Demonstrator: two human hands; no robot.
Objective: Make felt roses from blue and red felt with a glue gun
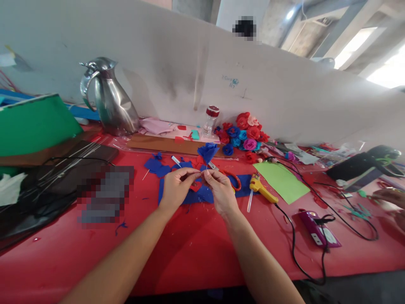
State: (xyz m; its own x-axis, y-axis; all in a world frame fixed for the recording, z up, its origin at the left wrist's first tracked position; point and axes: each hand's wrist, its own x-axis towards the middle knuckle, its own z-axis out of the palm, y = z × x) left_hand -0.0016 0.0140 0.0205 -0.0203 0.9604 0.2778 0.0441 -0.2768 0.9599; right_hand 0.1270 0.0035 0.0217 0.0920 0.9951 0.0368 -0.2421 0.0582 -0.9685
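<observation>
Over the red table (pixel 190 249) my left hand (pixel 176 185) and my right hand (pixel 221 190) meet with pinched fingers. Between them they hold a thin stick topped by a blue paper flower (pixel 208 152). My right hand pinches the stick just under the flower. My left hand's thumb and forefinger close on something thin beside it, too small to name. Blue sheet scraps (pixel 202 192) lie under both hands, and red-handled scissors (pixel 233 179) rest just beyond my right hand.
A yellow glue gun (pixel 261 190) with a black cord, a green sheet (pixel 281 179), and a purple phone (pixel 318 230) lie to the right. A pile of finished paper flowers (pixel 243 133), a jar (pixel 211 120) and a steel jug (pixel 109 99) stand by the wall. Another person's hand (pixel 390 198) shows at far right.
</observation>
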